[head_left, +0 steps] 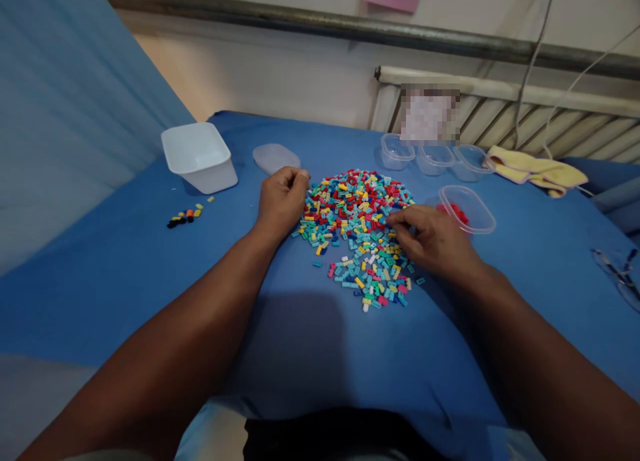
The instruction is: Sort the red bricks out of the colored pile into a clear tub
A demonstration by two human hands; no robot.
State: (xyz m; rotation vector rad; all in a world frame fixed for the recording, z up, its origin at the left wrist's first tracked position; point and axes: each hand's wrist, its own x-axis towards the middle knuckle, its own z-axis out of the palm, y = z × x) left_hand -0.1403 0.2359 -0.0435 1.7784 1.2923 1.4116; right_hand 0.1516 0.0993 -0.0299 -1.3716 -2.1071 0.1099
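A heap of small toy building bricks in red, teal, yellow, blue, green and white is spread over the blue cloth. My left hand rests at the heap's left edge, its fingers curled closed; whatever they hold is hidden. Over the right side of the heap, my right hand reaches in with its fingertips at the bricks and its thumb a little apart. Just behind that hand, a clear plastic tub lies tilted, with several red bricks in it.
A white tub stands at the back left, with several black, yellow and orange pieces before it. Behind the heap lies a translucent lid. Clear containers, a yellow cloth and glasses are to the right.
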